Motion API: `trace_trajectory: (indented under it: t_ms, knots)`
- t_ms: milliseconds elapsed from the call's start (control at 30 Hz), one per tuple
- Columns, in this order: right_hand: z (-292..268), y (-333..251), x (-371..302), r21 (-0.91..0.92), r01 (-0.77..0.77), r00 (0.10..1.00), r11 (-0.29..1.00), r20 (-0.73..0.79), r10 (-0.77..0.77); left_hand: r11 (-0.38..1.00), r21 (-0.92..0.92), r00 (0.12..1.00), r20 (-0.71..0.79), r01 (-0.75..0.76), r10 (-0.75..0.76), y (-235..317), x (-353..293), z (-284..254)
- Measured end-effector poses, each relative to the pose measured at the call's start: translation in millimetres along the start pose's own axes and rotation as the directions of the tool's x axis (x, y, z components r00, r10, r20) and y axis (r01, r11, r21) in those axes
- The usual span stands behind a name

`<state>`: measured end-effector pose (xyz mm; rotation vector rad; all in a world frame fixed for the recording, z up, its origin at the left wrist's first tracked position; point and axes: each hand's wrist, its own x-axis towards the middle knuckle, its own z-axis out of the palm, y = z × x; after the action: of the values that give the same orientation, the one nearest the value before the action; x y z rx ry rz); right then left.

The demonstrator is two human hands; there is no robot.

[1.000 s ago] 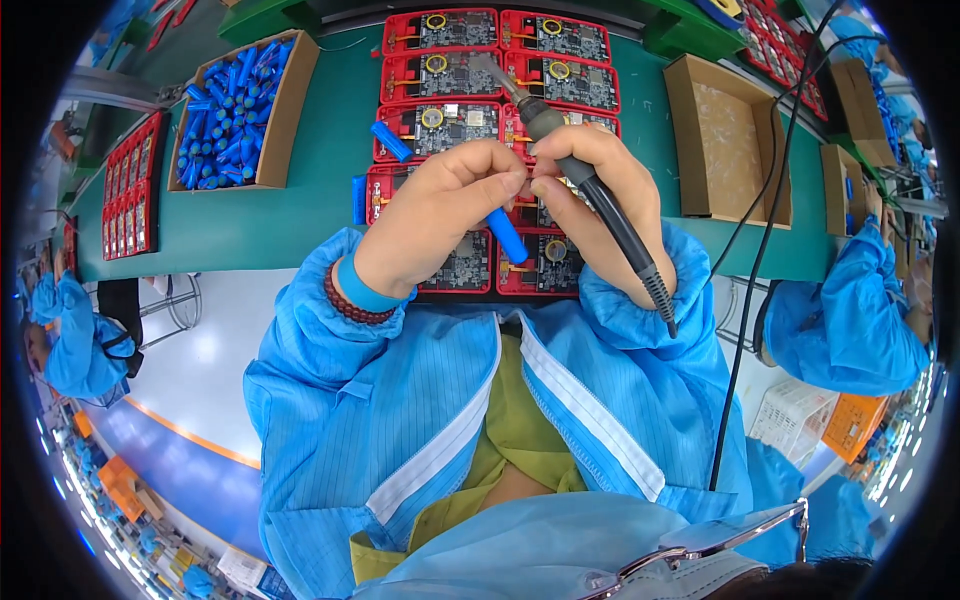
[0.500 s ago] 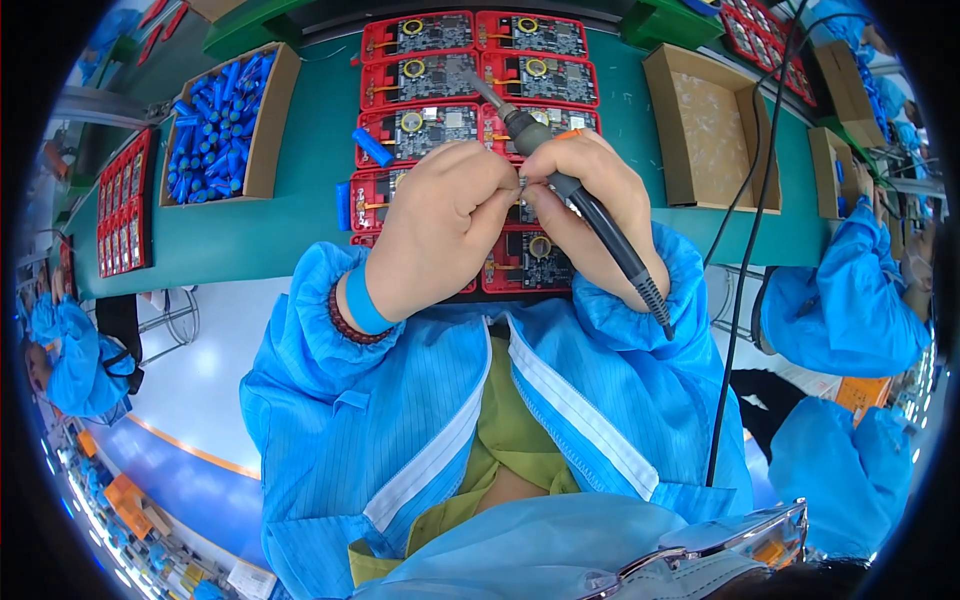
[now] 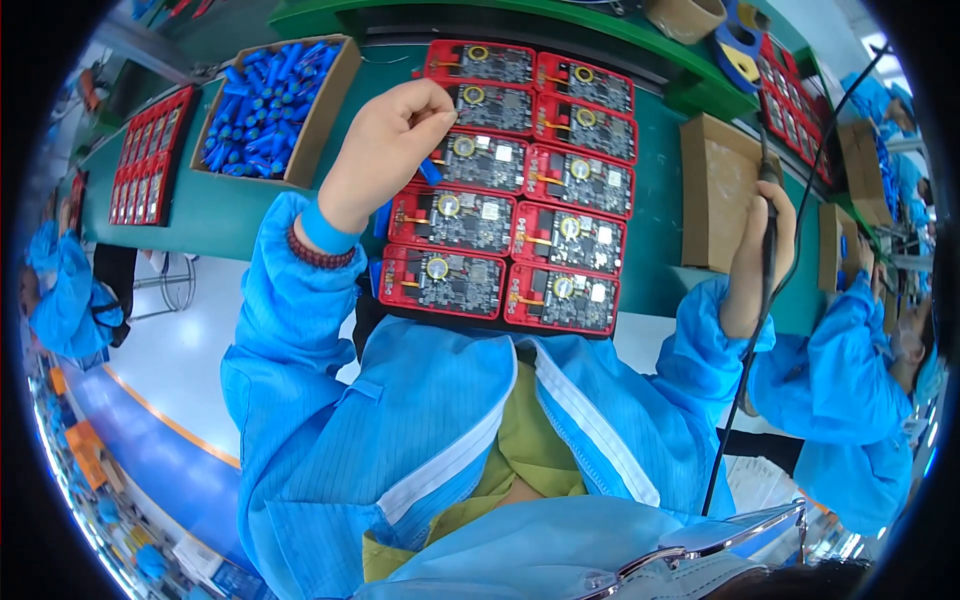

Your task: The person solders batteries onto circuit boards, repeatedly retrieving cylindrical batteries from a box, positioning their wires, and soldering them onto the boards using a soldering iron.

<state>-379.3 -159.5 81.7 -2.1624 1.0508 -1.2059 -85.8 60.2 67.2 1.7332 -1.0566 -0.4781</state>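
Above the left column of red cases, my left hand [image 3: 388,150] is closed, its thumb and forefinger pressed together. Whatever may be in that pinch is too small to make out. My right hand [image 3: 760,255], off to the right beside an open cardboard box [image 3: 710,215], grips a black soldering iron [image 3: 769,235] with its tip pointing away from me. Between my hands, red cases [image 3: 512,310] stand in two columns, each with a dark circuit board [image 3: 470,285] and a round yellow-ringed part. A blue cylindrical battery [image 3: 430,172] lies partly hidden below my left hand.
A cardboard box [image 3: 325,125] full of blue batteries stands at the left, with more red cases [image 3: 150,160] beyond it. A green shelf [image 3: 600,45] runs along the back, with tape rolls [image 3: 738,55] on it. A black cable hangs at the right, near a co-worker's blue sleeve [image 3: 840,350].
My hands have parted: the left moved up and left, the right swung far right with the soldering iron. The cases appear farther right in view, and the lower ones are uncovered.
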Motion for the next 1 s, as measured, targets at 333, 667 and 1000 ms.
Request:
trace_trajectory:
  t_ms: [333,667,1000]
  knots:
    - [88,-78,15,0.575,-0.141,0.795,0.806,0.551,-0.255,0.956,0.279,0.993,-0.039,-0.094,0.109,-66,56,-8]
    - [167,-84,25,0.500,-0.192,0.747,0.845,0.633,-0.205,0.969,0.241,0.998,-0.020,-0.049,0.056,-80,64,2]
    - [178,-80,26,0.553,-0.176,0.766,0.814,0.596,-0.240,0.959,0.268,0.993,-0.033,-0.097,0.110,-80,63,3]
